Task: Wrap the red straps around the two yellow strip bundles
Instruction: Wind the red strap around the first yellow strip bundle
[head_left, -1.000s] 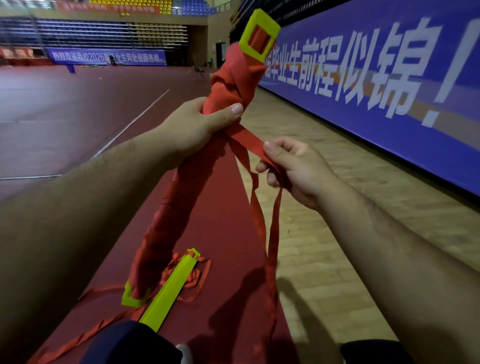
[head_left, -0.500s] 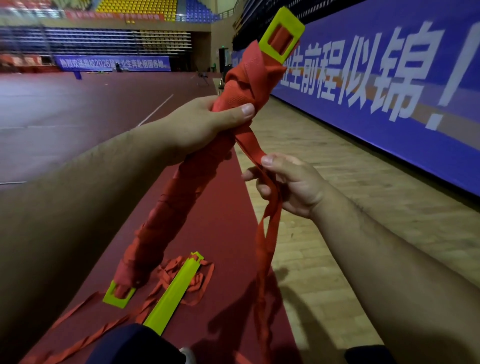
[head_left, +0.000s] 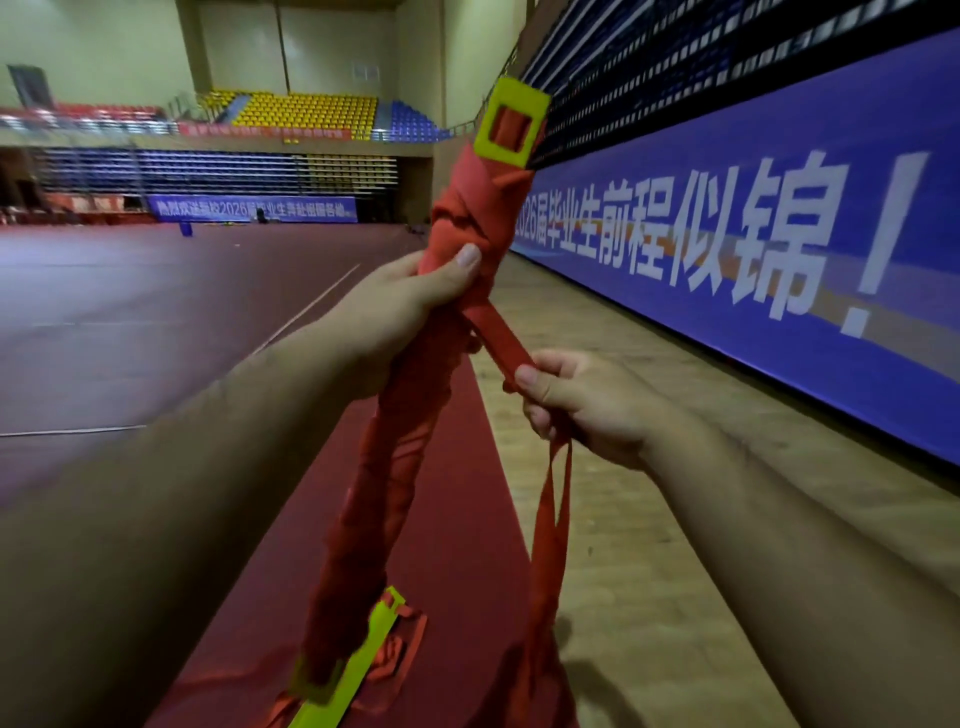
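Your left hand (head_left: 395, 306) is gripping the wrapped bundle (head_left: 384, 483), your right hand (head_left: 587, 405) is pinching the loose red strap (head_left: 498, 332) taut — you are likely finishing winding; next turn needs tension.

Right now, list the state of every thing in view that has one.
held bundle, tilted upright, wrapped in red, yellow ends bare.
left hand, grips the held bundle near its top.
right hand, pinches the red strap.
red strap, stretched from bundle to right hand, tail hanging.
second yellow bundle, flat on the floor, unwrapped.
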